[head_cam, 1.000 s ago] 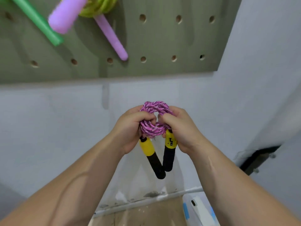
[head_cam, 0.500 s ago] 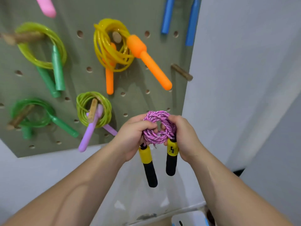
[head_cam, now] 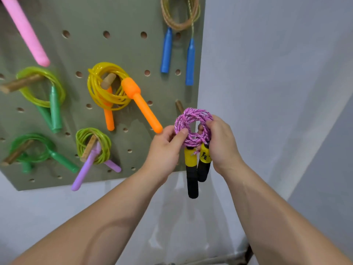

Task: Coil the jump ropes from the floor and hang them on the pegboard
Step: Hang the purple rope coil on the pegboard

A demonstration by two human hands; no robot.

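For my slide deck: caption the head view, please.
Left hand and right hand hold coiled pink jump rope near bare peg on pegboard.

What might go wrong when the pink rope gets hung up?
Both the left hand and the right hand pinch the pink rope coil; letting go early may loosen the loops. The bare peg just behind it is partly hidden, so the coil might miss it. The orange handle sticks out beside the left hand and may get bumped.
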